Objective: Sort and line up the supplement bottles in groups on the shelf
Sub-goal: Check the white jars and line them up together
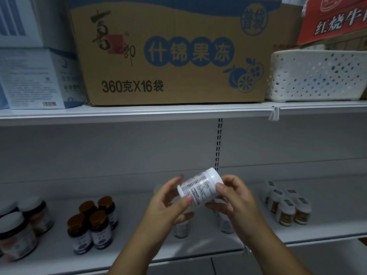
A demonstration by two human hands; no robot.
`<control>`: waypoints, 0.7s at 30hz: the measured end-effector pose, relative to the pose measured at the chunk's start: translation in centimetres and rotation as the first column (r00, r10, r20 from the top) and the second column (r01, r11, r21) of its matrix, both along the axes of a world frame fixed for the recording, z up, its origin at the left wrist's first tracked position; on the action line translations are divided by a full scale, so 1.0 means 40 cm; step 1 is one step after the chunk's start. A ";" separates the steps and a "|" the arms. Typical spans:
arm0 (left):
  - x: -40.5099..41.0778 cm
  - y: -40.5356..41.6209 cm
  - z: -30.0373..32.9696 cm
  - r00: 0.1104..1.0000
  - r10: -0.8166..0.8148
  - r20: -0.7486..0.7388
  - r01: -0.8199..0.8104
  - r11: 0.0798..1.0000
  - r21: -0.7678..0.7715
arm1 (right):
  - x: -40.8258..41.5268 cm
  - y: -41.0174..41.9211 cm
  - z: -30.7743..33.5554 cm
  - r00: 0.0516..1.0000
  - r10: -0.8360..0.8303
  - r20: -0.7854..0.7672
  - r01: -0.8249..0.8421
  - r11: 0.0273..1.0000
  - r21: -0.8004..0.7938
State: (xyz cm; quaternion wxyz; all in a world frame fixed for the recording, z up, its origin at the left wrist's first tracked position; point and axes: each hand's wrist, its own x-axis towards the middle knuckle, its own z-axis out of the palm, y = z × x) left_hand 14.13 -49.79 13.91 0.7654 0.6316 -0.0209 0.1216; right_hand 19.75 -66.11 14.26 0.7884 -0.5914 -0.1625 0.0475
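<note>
**White supplement bottle held tilted in both hands above the shelf**

White supplement bottle [199, 187] sits between our two hands, tipped with its cap up and to the right, printed label facing us, above the middle of the shelf [327, 225]. Our left hand [168, 205] pinches the base end; our right hand [236, 197] curls its fingers [220, 186] round the cap end. We judge it light, rigid and smooth plastic, somewhat slippery, so gripping round the body should suit best. Amber-capped bottles [93, 221] stand toward the shelf's left, white-capped ones [286, 205] toward its right.
</note>
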 end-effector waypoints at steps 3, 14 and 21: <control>-0.002 -0.006 -0.004 1.000 -0.003 0.012 0.003 1.000 0.006 | -0.004 0.000 -0.001 1.000 0.025 -0.011 -0.025 0.999 0.027; -0.002 -0.033 -0.038 0.989 0.119 0.083 -0.127 0.987 0.098 | -0.001 0.002 -0.009 0.975 0.134 -0.177 -0.107 0.982 0.156; -0.001 -0.045 -0.053 0.977 0.189 0.102 -0.206 0.961 0.186 | 0.002 0.010 -0.029 0.953 0.194 -0.234 -0.143 0.966 0.217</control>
